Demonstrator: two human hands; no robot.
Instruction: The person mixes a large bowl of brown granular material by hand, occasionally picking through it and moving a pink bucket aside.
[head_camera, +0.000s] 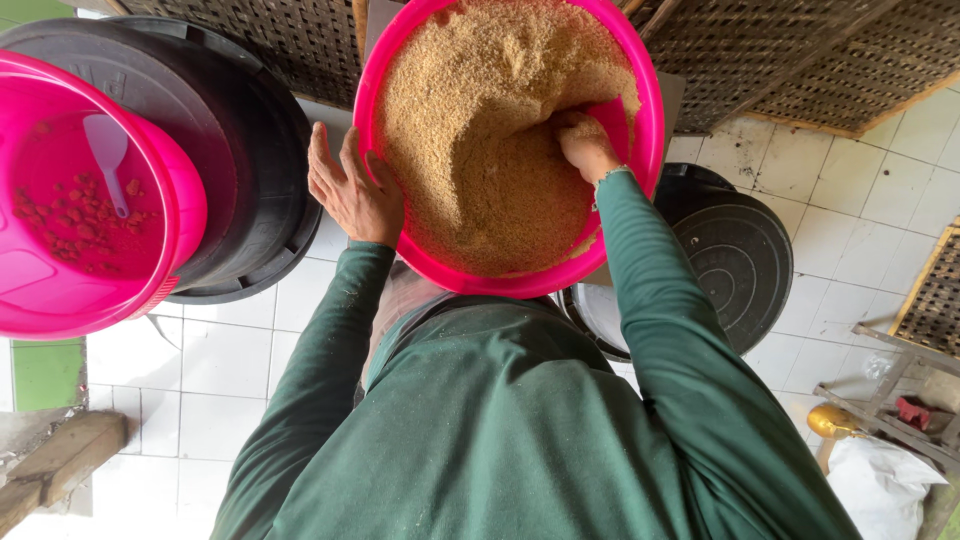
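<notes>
Green sleeves (500, 430) above white tiled floor (240, 360)

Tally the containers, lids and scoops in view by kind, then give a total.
Round pink plastic basins: 2, one full of brown crumbly grain steadied by the left hand with the right hand dug in, one nearly empty with red bits.
Round black plastic lids or tubs: 2.
White plastic scoop: 1.
Total: 5.

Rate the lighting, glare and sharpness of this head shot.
Head view: soft, even daylight with no hard shadows; the pink basin and brown granules are sharp; the right hand digs in them, the left hand is on the rim; faint sheen on the white floor tiles; wide-angle bending at the edges.
</notes>
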